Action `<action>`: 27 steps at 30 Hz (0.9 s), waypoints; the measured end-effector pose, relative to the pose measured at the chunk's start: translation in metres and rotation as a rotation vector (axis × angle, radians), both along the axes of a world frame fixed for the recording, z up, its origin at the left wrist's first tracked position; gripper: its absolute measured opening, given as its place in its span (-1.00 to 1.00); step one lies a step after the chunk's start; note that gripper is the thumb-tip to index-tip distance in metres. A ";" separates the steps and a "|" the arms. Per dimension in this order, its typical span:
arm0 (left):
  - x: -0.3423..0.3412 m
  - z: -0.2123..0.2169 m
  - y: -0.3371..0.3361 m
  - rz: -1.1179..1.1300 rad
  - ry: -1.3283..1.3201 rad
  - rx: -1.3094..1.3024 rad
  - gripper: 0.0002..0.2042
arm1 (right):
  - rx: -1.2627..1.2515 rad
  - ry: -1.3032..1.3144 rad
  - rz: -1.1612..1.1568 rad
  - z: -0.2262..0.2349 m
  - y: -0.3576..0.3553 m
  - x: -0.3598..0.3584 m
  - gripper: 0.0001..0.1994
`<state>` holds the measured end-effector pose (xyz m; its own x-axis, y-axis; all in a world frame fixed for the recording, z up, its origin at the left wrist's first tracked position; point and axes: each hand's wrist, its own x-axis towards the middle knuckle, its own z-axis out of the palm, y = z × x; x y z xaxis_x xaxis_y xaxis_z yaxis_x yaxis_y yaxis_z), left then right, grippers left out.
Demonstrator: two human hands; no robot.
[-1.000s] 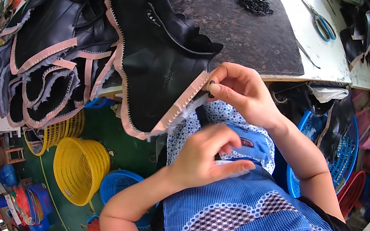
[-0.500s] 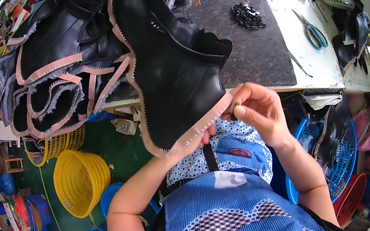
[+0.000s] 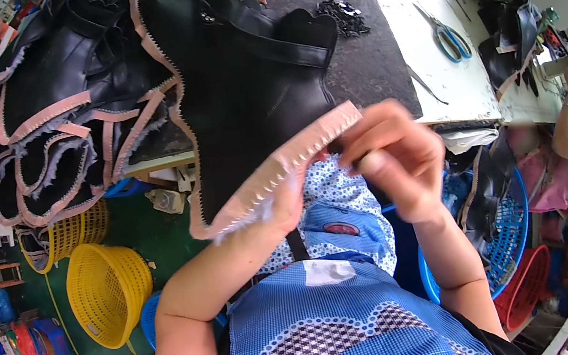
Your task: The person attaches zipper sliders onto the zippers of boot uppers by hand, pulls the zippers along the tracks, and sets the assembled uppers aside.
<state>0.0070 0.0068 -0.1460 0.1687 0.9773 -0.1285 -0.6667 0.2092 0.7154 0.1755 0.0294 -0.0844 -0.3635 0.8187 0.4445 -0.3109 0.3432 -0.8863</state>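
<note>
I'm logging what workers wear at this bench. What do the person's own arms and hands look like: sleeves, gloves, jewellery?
Both forearms are bare, with no sleeves showing. The right hand wears no glove, and no ring or watch shows on it. The left hand is mostly hidden behind the pink-edged black leather piece, so its fingers cannot be checked. A blue checked and dotted apron covers the front of the body.

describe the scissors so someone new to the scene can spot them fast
Start at the white worktable running along the upper right, beside the dark grey mat. The scissors lie flat on the bare white surface just right of that mat, apart from both hands. Their blue handle loops set them apart from the black leather pieces nearby.
</note>
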 end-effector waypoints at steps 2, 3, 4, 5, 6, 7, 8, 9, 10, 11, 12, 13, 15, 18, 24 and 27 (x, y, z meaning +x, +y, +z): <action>-0.001 0.019 0.003 0.024 0.200 -0.042 -0.73 | -0.148 0.042 -0.163 -0.012 0.006 0.021 -0.93; -0.003 0.021 0.005 0.027 0.257 -0.039 -0.74 | -0.180 -0.003 -0.178 -0.017 0.008 0.024 -0.89; -0.004 0.023 0.005 0.033 0.313 -0.036 -0.74 | -0.182 -0.009 -0.178 -0.021 0.005 0.024 -0.89; -0.007 0.021 0.006 -0.016 0.301 0.009 -0.75 | -0.200 0.004 -0.189 -0.025 -0.001 0.020 -0.89; -0.005 0.024 0.009 -0.073 0.285 0.056 -0.76 | -0.217 0.015 -0.209 -0.026 -0.004 0.018 -0.89; -0.003 0.036 0.012 -0.123 0.362 0.003 -0.75 | -0.076 -0.049 -0.218 -0.030 -0.002 0.019 -0.91; -0.001 0.037 0.014 -0.131 0.356 0.006 -0.75 | 0.024 -0.114 -0.279 -0.032 -0.002 0.019 -0.91; -0.001 0.038 0.014 -0.143 0.370 0.053 -0.74 | 0.118 -0.196 -0.312 -0.032 -0.001 0.021 -0.89; -0.002 0.038 0.014 -0.154 0.383 0.101 -0.72 | 0.214 -0.278 -0.344 -0.031 0.000 0.023 -0.87; -0.002 0.041 0.014 -0.165 0.385 0.077 -0.71 | 0.216 -0.279 -0.344 -0.031 0.002 0.024 -0.87; -0.002 0.041 0.012 -0.165 0.384 0.078 -0.71 | 0.328 -0.312 -0.370 -0.029 0.003 0.024 -0.85; -0.002 0.042 0.011 -0.177 0.369 0.067 -0.72 | 0.441 -0.346 -0.395 -0.028 0.003 0.025 -0.84; -0.003 0.039 0.009 -0.187 0.352 0.059 -0.72 | 0.488 -0.363 -0.400 -0.024 0.001 0.022 -0.82; -0.005 0.029 0.008 -0.175 0.263 0.134 -0.73 | 0.558 -0.392 -0.407 -0.020 0.001 0.019 -0.80; -0.011 0.034 0.010 -0.219 0.353 0.118 -0.72 | 0.709 -0.488 -0.430 -0.002 0.013 0.012 -0.81; -0.016 0.041 0.012 -0.253 0.382 0.117 -0.69 | 0.725 -0.544 -0.365 0.005 0.020 0.008 -0.81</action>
<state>-0.0092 0.0191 -0.1054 0.3656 0.9231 -0.1195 -0.2893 0.2347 0.9280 0.1839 0.0493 -0.0794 -0.4465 0.5161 0.7310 0.3117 0.8555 -0.4136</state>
